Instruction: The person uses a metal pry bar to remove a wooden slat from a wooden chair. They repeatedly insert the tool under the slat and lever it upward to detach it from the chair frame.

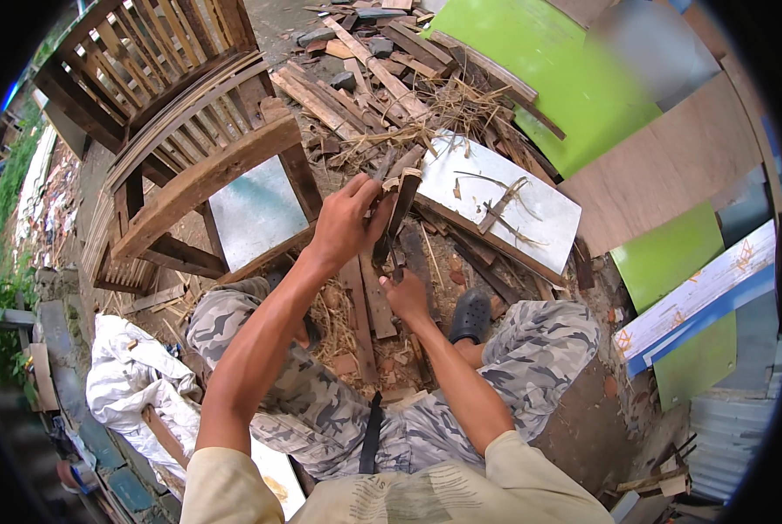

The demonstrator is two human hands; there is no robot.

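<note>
My left hand [352, 218] is closed on the upper part of a dark piece of wood [403, 203], which stands tilted between my knees and has a pale, rough end. Lower and nearer to me, my right hand [406, 297] is closed around the lower end of a dark, slim tool [394, 258], thumb on top. The tool reaches up against the wood, and its exact kind is hidden. Just right of the wood lies a white-topped board [505, 196] with a brown wooden edge, with straw and small sticks on it.
A slatted wooden chair frame [207, 179] stands at left beside another pale panel [258, 210]. Wood scraps [369, 87] and straw [470, 105] are piled ahead. Green sheets [548, 79] and a brown plywood sheet [671, 162] lie right. A white sack [138, 375] is by my left leg.
</note>
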